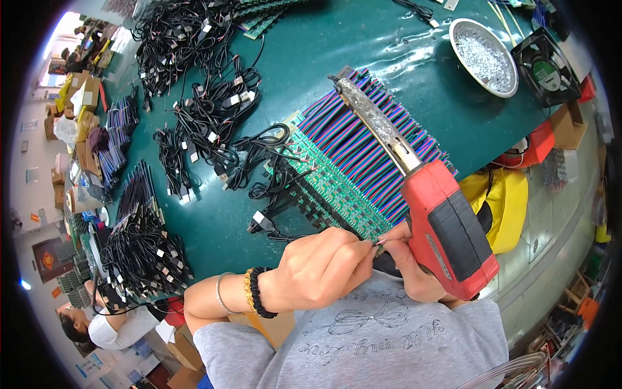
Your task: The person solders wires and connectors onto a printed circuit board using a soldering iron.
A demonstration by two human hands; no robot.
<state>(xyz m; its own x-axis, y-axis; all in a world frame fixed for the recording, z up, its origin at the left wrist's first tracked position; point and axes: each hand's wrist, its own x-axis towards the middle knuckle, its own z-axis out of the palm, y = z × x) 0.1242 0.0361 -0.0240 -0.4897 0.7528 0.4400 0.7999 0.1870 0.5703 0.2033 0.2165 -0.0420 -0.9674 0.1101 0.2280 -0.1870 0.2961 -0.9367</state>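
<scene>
My left hand (pixel 317 267) is closed in a pinch at the near end of a row of green circuit boards (pixel 343 194). Its fingertips meet those of my right hand (pixel 414 262) at a thin wire end (pixel 378 243), mostly hidden by the fingers. A red and black soldering gun (pixel 447 227) rests in my right hand, whose grip is partly covered by the tool's body. The gun's long, stained metal barrel points away over bundled multicoloured ribbon wires (pixel 363 139) attached to the boards. Black cables (pixel 275 185) lie along the boards' left side.
Piles of black USB cables (pixel 210 117) cover the table's left part, with another heap (pixel 142 249) nearer. At the far right stand a bowl of silvery bits (pixel 483 57) and a black fan (pixel 545 67). Another person (pixel 116 324) sits at lower left.
</scene>
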